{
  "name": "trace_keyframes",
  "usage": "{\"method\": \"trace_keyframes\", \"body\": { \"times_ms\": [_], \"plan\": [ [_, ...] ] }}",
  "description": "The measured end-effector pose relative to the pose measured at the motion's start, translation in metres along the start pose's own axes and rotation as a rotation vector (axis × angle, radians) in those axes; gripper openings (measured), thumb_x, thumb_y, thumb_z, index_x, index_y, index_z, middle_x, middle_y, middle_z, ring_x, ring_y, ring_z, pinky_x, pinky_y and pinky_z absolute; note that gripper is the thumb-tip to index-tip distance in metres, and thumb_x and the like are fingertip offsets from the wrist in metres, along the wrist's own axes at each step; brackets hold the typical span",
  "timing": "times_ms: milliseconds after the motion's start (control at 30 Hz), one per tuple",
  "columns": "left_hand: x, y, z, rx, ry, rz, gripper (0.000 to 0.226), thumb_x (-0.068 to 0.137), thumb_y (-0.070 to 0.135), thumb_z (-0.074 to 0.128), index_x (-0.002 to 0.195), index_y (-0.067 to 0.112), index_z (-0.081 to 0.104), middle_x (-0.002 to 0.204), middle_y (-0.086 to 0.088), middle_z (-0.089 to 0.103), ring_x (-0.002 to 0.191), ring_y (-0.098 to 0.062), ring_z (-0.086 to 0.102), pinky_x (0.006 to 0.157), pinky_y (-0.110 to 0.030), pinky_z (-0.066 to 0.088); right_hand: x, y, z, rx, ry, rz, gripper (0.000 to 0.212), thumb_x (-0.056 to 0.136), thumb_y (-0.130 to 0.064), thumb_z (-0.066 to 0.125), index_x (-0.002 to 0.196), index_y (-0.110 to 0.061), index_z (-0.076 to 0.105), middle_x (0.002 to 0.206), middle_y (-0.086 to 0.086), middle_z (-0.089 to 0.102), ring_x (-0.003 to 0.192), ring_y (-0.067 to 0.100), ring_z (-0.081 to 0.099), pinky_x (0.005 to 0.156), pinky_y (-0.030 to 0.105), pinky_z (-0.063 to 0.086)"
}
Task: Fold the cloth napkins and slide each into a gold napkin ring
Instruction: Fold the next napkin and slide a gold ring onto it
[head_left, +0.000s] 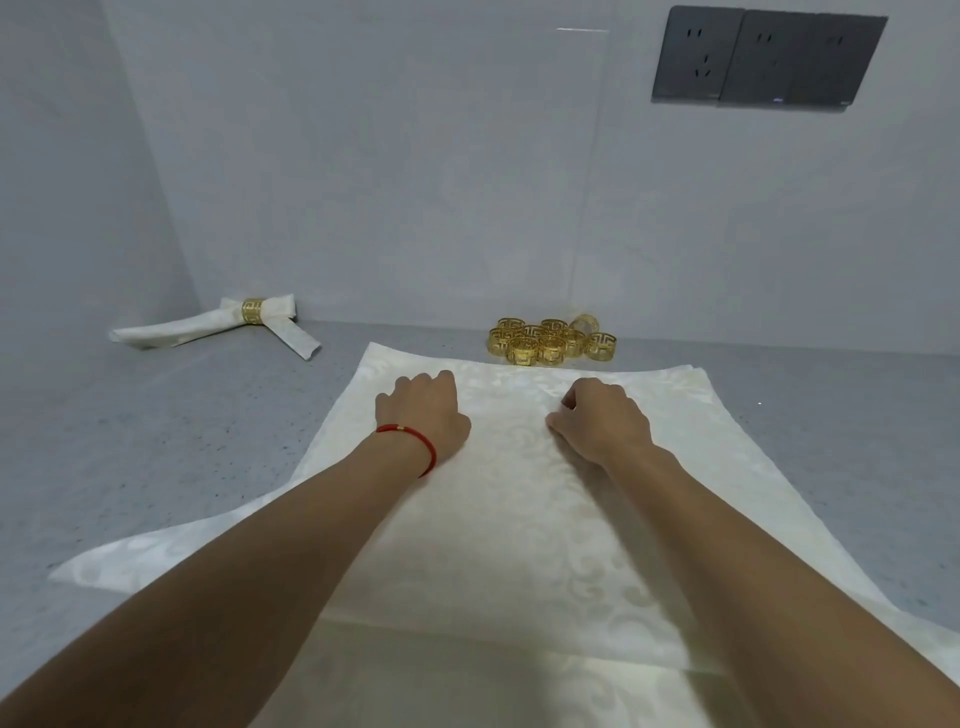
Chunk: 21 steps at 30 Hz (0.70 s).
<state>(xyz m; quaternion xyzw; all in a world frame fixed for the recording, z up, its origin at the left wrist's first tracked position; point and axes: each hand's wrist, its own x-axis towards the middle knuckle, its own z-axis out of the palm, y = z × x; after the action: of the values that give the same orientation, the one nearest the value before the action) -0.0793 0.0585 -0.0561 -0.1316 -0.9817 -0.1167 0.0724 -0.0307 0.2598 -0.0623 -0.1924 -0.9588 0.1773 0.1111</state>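
On the grey speckled surface, both hands' curled fingers, left hand and right hand, pinch the white damask napkin near its far edge.

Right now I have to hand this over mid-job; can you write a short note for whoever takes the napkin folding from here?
Left hand: fingers curled, knuckles up, on the top cream patterned cloth napkin; grip hidden.
Right hand: same, on the napkin's right half.
The napkin lies on a stack of similar cloths on the grey speckled counter.
Loose gold openwork napkin rings are clustered just beyond the stack.
Done: one folded cream napkin in a gold ring, far left.
Left: finish folding this napkin, ring it, then the rest of the stack.
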Motion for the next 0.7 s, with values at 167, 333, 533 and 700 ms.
{"method": "trace_keyframes", "body": {
  "times_ms": [167,333,533,700],
  "plan": [
    [0.002,0.007,0.006,-0.01,0.089,0.112,0.036,0.093,0.031,0.046,0.128,0.026,0.05,0.124,-0.003,0.054,0.118,-0.027,0.045,0.094,-0.043,0.038,0.002,-0.004,0.001,-0.093,0.014,-0.016,0.03,0.094,-0.032,0.057,0.119,-0.015,0.056,0.121,0.005,0.059,0.114,0.029,0.055,0.086,0.039,0.045],
    [-0.001,0.019,0.031,-0.023,-0.125,0.362,0.045,0.102,0.047,0.028,0.146,0.046,0.034,0.161,0.005,0.025,0.148,-0.018,0.017,0.116,-0.058,0.012,0.009,-0.018,0.005,-0.164,0.138,-0.059,0.028,0.103,-0.031,0.049,0.123,-0.015,0.06,0.128,0.007,0.059,0.124,0.031,0.052,0.099,0.044,0.038],
    [0.0,0.018,0.043,-0.045,-0.072,0.361,0.044,0.102,0.046,0.023,0.146,0.047,0.031,0.161,0.009,0.023,0.148,-0.013,0.016,0.116,-0.06,0.008,0.03,-0.028,0.023,0.012,0.098,-0.051,0.022,0.101,-0.03,0.056,0.114,-0.018,0.069,0.123,0.005,0.064,0.118,0.029,0.057,0.092,0.041,0.038],
    [-0.002,0.018,0.04,-0.208,-0.084,0.301,0.047,0.099,0.047,0.036,0.144,0.033,0.03,0.15,0.007,0.041,0.142,-0.012,0.03,0.119,-0.055,0.007,0.027,-0.028,0.024,0.156,0.175,-0.103,0.01,0.091,-0.016,0.061,0.086,-0.021,0.068,0.091,-0.004,0.07,0.095,0.023,0.062,0.087,0.041,0.044]
  ]
}}
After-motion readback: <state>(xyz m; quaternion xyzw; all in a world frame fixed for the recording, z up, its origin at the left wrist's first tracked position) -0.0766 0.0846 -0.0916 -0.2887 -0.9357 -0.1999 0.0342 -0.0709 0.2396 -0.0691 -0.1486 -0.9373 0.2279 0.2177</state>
